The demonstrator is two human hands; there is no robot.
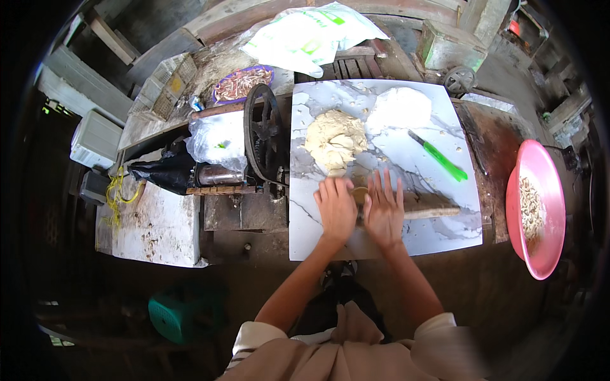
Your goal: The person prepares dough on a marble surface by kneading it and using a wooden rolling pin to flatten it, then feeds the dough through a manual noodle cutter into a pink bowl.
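Observation:
My left hand is on the marble-patterned board, fingers bent and close together; whatever lies under them is hidden. Beside it my right hand lies flat with fingers stretched out. A small tan piece, perhaps dough, shows between the hands. From under or just behind the right hand a wooden rod sticks out to the right. Beyond my fingers rests a large lump of pale dough. A heap of white flour is at the far right, and a green-handled knife lies in front of it.
A black wheel of a machine stands just left of the board. A pink basin with pale strips is on the right. Farther off are a purple-rimmed tray and a white sack. A green stool stands below left.

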